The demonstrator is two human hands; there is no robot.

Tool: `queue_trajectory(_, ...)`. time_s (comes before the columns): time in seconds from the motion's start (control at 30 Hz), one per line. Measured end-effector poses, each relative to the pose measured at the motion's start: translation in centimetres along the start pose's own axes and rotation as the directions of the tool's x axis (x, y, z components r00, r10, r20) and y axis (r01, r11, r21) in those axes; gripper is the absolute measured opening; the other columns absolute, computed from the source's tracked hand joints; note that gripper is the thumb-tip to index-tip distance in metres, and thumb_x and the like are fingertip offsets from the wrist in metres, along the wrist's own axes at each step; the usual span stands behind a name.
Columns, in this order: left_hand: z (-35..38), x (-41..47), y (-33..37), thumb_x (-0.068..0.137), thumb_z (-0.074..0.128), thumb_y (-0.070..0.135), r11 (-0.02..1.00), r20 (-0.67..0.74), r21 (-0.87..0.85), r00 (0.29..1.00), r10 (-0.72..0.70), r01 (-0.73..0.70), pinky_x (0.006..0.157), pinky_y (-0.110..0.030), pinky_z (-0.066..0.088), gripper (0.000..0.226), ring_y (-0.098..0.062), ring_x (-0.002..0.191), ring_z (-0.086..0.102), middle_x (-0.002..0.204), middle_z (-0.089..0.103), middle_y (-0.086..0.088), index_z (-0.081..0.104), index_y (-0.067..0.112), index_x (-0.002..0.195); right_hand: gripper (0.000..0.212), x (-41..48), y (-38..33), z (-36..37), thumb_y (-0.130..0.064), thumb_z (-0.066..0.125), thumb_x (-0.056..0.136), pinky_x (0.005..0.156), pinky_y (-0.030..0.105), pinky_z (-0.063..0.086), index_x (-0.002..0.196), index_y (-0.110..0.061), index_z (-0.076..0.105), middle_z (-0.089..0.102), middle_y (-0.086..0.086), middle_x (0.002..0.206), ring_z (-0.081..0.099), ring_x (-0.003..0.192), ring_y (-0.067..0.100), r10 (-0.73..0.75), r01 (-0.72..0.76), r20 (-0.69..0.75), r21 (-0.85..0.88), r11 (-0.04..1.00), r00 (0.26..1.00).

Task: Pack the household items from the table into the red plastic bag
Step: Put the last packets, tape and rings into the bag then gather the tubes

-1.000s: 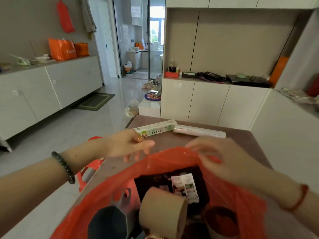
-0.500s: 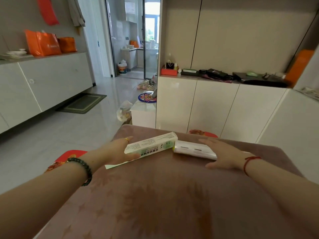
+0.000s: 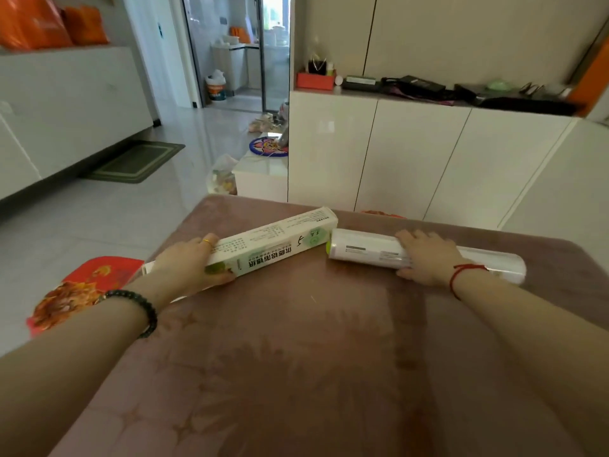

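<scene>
On the far half of the brown table (image 3: 296, 374), the fingers of the left hand (image 3: 184, 268) curl around the near end of a long white-and-green box (image 3: 273, 247), thumb along its lower edge, a gold ring on one finger showing above its top edge. The grip is closed on the box. The box lies on the table at a slant, its other end pointing away and to the right, toward the table's far edge. The left wrist carries a dark bead bracelet (image 3: 141, 311).

The fingers of the right hand (image 3: 428, 257) drape over the middle of a white roll (image 3: 369, 253) in clear wrap, closing down on it from above with the thumb at its near side. The roll lies flat on the table, its green-capped left end just beside the far end of the box; whether the two touch cannot be told. Its right end reaches toward the table's right edge. A red string (image 3: 461, 273) circles the right wrist.

Left of the table, lower down, sits a red patterned stool (image 3: 75, 291). Beyond the table stand white cabinets (image 3: 412, 159).
</scene>
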State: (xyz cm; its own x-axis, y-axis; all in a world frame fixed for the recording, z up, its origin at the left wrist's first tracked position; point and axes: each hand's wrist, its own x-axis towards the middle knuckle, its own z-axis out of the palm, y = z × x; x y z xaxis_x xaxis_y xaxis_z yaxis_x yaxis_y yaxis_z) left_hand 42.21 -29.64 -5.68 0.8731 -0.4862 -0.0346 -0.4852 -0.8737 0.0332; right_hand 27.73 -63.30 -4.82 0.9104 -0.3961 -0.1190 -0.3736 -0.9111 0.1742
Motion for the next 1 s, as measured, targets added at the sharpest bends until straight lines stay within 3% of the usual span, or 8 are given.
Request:
queue_trajectory(0.27, -1.9, -7.9, 2.7, 0.076, 0.060, 0.060, 0.939, 0.287, -0.302, 0.955, -0.074, 0.164, 0.077, -0.027, 0.055, 0.056, -0.012, 0.087, 0.064, 0.106, 0.063, 0.005, 0.048, 0.023, 0.117, 0.073, -8.7, -2.2, -0.4, -0.044, 0.065, 0.079, 0.093, 0.026, 0.042, 0.137, -0.016, 0.031, 0.048, 0.005, 0.133, 0.051, 0.113, 0.019, -0.033, -0.051, 0.226, 0.356, 0.933, 0.974)
queue_trajectory(0.4, -6.6, -13.6, 3.6, 0.076, 0.064, 0.055, 0.844, 0.273, -0.507, 0.961, -0.037, 0.176, 0.066, -0.024, 0.056, 0.040, -0.004, 0.073, 0.064, 0.088, 0.064, 0.011, 0.051, 0.025, 0.099, 0.057, -15.7, -2.8, -3.8, -0.046, 0.064, 0.079, 0.066, 0.017, 0.043, 0.122, -0.015, 0.042, 0.054, 0.000, 0.115, 0.053, 0.089, 0.011, 0.028, -0.096, 0.120, 0.611, 0.786, 0.992)
queue_trajectory(0.5, -13.4, -17.8, 4.5, 0.076, 0.064, 0.055, 0.688, 0.222, -0.704, 0.975, -0.025, 0.178, 0.056, -0.020, 0.046, 0.033, -0.005, 0.061, 0.062, 0.071, 0.065, 0.011, 0.055, 0.026, 0.086, 0.050, -20.4, -3.1, -11.3, -0.044, 0.067, 0.079, 0.052, 0.017, 0.045, 0.115, -0.014, 0.049, 0.059, 0.000, 0.095, 0.057, 0.075, 0.009, 0.162, -0.091, 0.019, 0.890, 0.447, 0.987)
queue_trajectory(0.57, -18.1, -20.8, 5.5, 0.076, 0.065, 0.055, 0.558, 0.177, -0.819, 0.984, 0.018, 0.137, 0.056, -0.022, 0.048, 0.033, -0.008, 0.050, 0.061, 0.054, 0.065, 0.008, 0.061, 0.022, 0.076, 0.046, -24.2, -3.7, -17.8, -0.042, 0.066, 0.079, 0.048, 0.021, 0.051, 0.108, -0.009, 0.057, 0.066, 0.006, 0.083, 0.063, 0.069, 0.017, 0.176, -0.091, 0.076, 0.993, 0.075, 0.981)
queue_trajectory(0.63, -22.2, -24.5, 6.8, 0.076, 0.065, 0.055, 0.456, 0.142, -0.884, 0.988, 0.062, 0.099, 0.057, -0.025, 0.050, 0.036, -0.010, 0.046, 0.061, 0.050, 0.065, 0.005, 0.062, 0.019, 0.073, 0.039, -28.8, -4.8, -23.3, -0.043, 0.061, 0.081, 0.054, 0.025, 0.056, 0.100, -0.010, 0.062, 0.071, 0.009, 0.077, 0.067, 0.070, 0.023, 0.060, -0.068, 0.087, 0.963, -0.260, 0.994)
queue_trajectory(0.7, -25.2, -28.5, 8.4, 0.078, 0.063, 0.055, 0.403, 0.092, -0.914, 0.989, 0.115, 0.038, 0.058, -0.024, 0.053, 0.038, -0.012, 0.048, 0.064, 0.057, 0.069, 0.002, 0.064, 0.016, 0.078, 0.029, -33.9, -6.4, -26.8, -0.043, 0.052, 0.086, 0.056, 0.026, 0.058, 0.093, -0.018, 0.063, 0.073, 0.004, 0.070, 0.070, 0.065, 0.018, -0.091, -0.035, -0.008, 0.884, -0.466, 0.996)
queue_trajectory(0.9, -26.5, -40.1, 12.1, 0.063, 0.052, 0.077, 0.301, -0.007, -0.952, 0.992, 0.122, -0.044, 0.093, -0.031, 0.050, 0.070, -0.013, 0.094, 0.067, 0.102, 0.072, 0.001, 0.065, 0.023, 0.106, 0.057, -45.4, -11.3, -27.1, -0.048, 0.054, 0.073, 0.091, 0.042, 0.048, 0.119, -0.015, 0.061, 0.066, 0.015, 0.118, 0.062, 0.108, 0.030, -0.257, -0.149, -0.088, 0.621, -0.769, 0.962)
queue_trajectory(1.0, -24.9, -44.5, 12.1, 0.071, 0.040, 0.080, 0.413, 0.000, -0.910, 0.996, 0.090, -0.037, 0.070, -0.002, 0.040, 0.076, 0.006, 0.084, 0.055, 0.095, 0.062, 0.012, 0.054, 0.019, 0.113, 0.044, -48.8, -12.3, -24.8, -0.046, 0.053, 0.080, 0.084, 0.039, 0.051, 0.109, -0.015, 0.065, 0.071, 0.011, 0.105, 0.066, 0.094, 0.026, -0.197, -0.120, -0.056, 0.625, -0.771, 0.979)
